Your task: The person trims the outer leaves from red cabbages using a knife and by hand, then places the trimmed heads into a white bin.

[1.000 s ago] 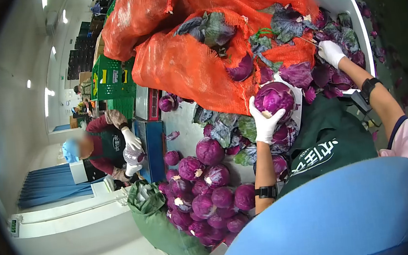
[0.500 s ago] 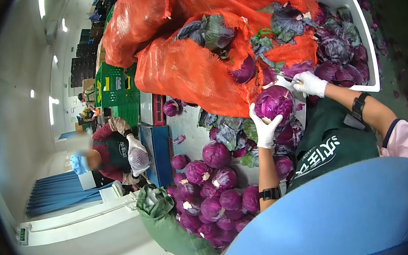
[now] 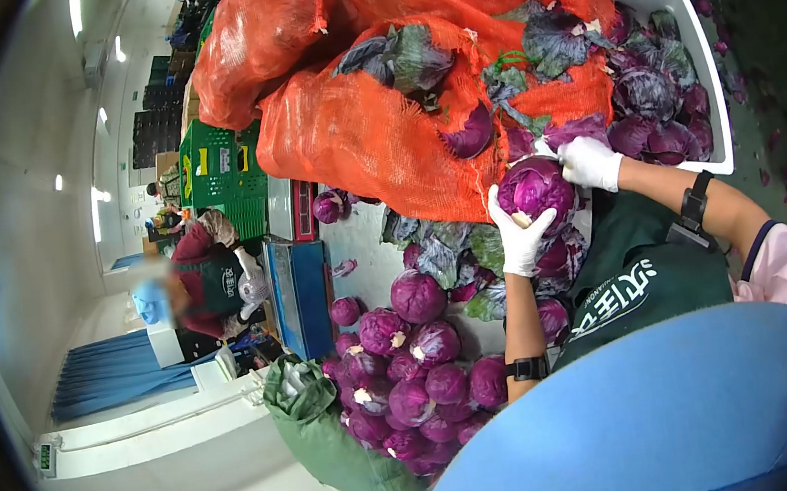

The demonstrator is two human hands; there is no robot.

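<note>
My left hand (image 3: pixel 522 237) wears a white glove. Its spread thumb and fingers cup a red cabbage (image 3: pixel 538 194) from below and the left, with the pale cut stem by the thumb. Just above and right of the cabbage, my gloved right hand (image 3: pixel 592 165) is closed around what looks like a small knife, mostly hidden by the fingers. Beside the hands lie loose purple leaves (image 3: pixel 577 131) and an orange mesh sack (image 3: pixel 374 152). More leaves and cabbages lie under and beside the held cabbage.
A white bin (image 3: pixel 719 106) holds trimmed leaves at the right. Many red cabbages (image 3: pixel 410 402) are piled below, by a green sack (image 3: pixel 338 443). Dark green leaves (image 3: pixel 438 260) lie on the table. At left, a co-worker (image 3: pixel 211 284) stands beyond a blue-sided scale (image 3: pixel 300 289); green crates (image 3: pixel 222 168) are behind.
My right hand has closed more and lies slightly lower and to the left. The cabbage has turned a little in my left hand. The co-worker's hands and held cabbage have shifted left.
</note>
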